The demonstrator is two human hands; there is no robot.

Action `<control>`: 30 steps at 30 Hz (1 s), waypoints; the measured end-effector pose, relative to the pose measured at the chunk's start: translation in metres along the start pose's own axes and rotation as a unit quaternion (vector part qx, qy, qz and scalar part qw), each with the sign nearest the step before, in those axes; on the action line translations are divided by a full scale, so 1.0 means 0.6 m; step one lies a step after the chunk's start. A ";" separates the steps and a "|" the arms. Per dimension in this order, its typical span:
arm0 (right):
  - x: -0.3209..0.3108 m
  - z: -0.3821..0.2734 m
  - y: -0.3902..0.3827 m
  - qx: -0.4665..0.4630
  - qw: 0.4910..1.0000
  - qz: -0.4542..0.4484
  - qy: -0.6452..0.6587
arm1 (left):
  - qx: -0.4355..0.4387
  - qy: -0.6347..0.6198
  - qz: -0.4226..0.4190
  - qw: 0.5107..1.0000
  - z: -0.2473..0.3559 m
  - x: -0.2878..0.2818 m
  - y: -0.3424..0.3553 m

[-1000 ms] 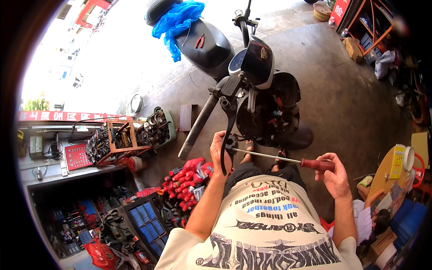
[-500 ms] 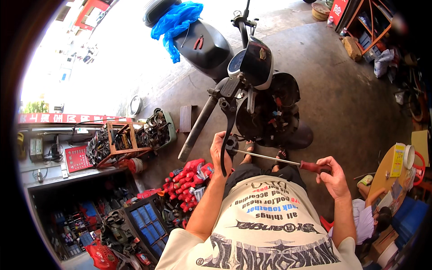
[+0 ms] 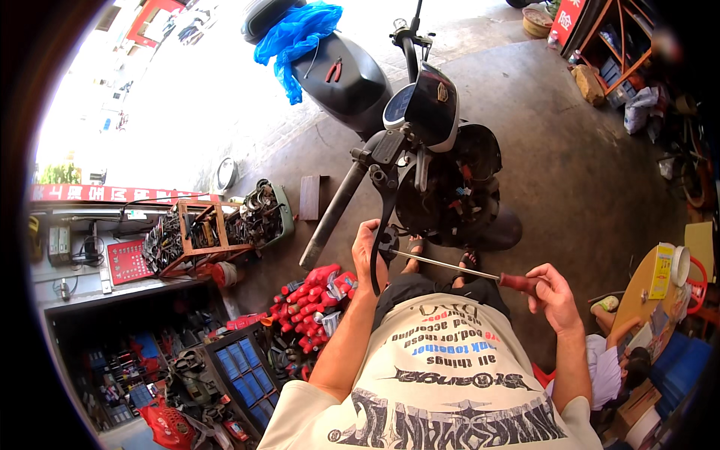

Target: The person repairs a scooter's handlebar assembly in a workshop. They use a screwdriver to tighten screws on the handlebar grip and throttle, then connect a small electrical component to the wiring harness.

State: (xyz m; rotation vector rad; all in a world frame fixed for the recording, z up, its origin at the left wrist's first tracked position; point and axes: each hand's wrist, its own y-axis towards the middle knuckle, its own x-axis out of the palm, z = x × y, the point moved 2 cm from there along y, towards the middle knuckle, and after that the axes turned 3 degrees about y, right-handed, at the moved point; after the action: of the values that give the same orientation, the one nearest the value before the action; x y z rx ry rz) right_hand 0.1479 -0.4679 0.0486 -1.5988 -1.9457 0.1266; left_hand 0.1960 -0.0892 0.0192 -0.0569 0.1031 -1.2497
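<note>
Head view: my right hand (image 3: 553,296) is closed round the dark red handle of a long screwdriver (image 3: 457,268), whose shaft runs from those fingers across to my left hand (image 3: 369,251). The left fingers curl round something small and dark at the lower end of the brake lever (image 3: 379,225); the shaft's tip sits right beside them, but I cannot tell whether it is seated in a screw head. The scooter (image 3: 442,142) rises just beyond both hands, its handlebar grip (image 3: 334,217) slanting down past the left knuckles. To do this well, I judge, I should keep the shaft straight in line with the fastener, steady the part with the left fingers, and turn from the right wrist without letting the tip slip.
</note>
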 end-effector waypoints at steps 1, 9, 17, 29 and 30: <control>0.004 0.001 0.001 -0.010 1.000 0.007 0.022 | 0.014 0.015 0.011 1.000 0.002 0.001 0.001; 0.005 -0.004 0.000 -0.054 0.998 -0.025 -0.031 | 0.025 0.023 0.033 0.999 0.010 0.007 0.004; 0.021 -0.012 0.006 -0.061 0.998 -0.011 0.012 | 0.015 0.027 0.003 1.000 -0.013 -0.010 0.004; 0.012 -0.014 0.004 -0.047 0.992 0.033 0.116 | 0.011 -0.022 0.042 0.999 -0.026 -0.009 0.006; 0.011 -0.015 0.005 -0.046 0.992 0.035 0.109 | 0.009 -0.017 0.045 0.999 -0.028 -0.010 0.006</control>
State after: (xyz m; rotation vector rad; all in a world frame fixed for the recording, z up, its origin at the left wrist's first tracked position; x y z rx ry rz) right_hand 0.1547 -0.4634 0.0572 -1.6645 -1.7509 -0.1071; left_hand 0.1956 -0.0820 0.0025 -0.0576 0.0646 -1.1590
